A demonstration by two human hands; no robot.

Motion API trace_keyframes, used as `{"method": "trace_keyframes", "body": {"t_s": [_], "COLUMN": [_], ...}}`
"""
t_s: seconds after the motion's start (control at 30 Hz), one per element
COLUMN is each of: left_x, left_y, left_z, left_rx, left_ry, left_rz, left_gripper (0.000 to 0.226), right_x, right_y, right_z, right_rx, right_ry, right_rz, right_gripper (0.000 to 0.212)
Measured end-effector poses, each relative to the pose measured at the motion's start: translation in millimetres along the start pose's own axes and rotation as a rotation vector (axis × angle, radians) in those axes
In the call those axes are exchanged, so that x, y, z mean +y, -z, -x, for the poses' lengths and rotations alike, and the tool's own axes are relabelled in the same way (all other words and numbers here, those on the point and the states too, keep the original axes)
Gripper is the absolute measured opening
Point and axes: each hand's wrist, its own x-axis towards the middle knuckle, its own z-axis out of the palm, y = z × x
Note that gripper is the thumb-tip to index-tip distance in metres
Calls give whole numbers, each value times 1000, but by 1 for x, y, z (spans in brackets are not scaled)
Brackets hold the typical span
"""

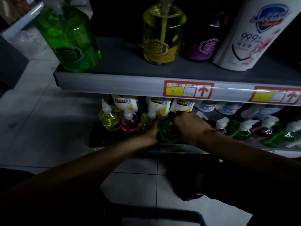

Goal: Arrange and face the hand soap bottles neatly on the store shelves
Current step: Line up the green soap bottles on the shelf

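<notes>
On the lower shelf (172, 146), both my hands grip one green soap bottle (167, 133) in the front row. My left hand (152, 132) holds its left side. My right hand (189, 126) covers its top and right side, hiding the pump. To the left of it stand a yellow bottle (110, 119), a pink bottle (130, 122) and another yellow bottle (147, 119). To the right stand more green bottles (238, 130) and dark purple ones. White bottles (158, 103) form the back row.
The upper shelf (114, 82) carries a large green bottle (70, 38), a yellow bottle (162, 35), a purple bottle (202, 46) and a white bottle (254, 35). Red and yellow price tags (189, 90) sit on its edge. Below is a tiled floor (40, 119).
</notes>
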Motion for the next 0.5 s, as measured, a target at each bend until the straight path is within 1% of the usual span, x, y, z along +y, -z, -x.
{"method": "trace_keyframes", "body": {"t_s": [0.03,0.07,0.13,0.17,0.2,0.27,0.33,0.37,0.43,0.5], "left_x": [19,34,60,71,81,93,102,107,123,138], "left_y": [3,6,16,26,36,57,73,77,81,87], "left_z": [10,19,43,58,74,102,123,131,144,151], "left_rx": [-32,-66,-124,-172,-244,-317,-289,-259,-169,-44], "left_ry": [27,23,25,36,35,-7,-30,-55,-125,-190], "left_rz": [51,92,169,256,360,544,740,830,945,1011], "left_gripper": [70,62,45,42,45,60,79,84,84,84], "right_x": [-1,-3,-8,-8,-9,-13,-12,-11,-11,-13], "right_y": [0,5,18,24,33,51,72,83,104,123], "right_z": [6,13,34,41,47,55,57,56,50,43], "right_rx": [19,49,200,281,351,480,642,710,828,935], "right_ry": [27,67,149,190,209,218,188,163,112,61], "right_rz": [-27,-16,-37,-101,-158,-289,-401,-452,-551,-639], "right_gripper": [34,34,34,32,32,37,44,46,44,37]}}
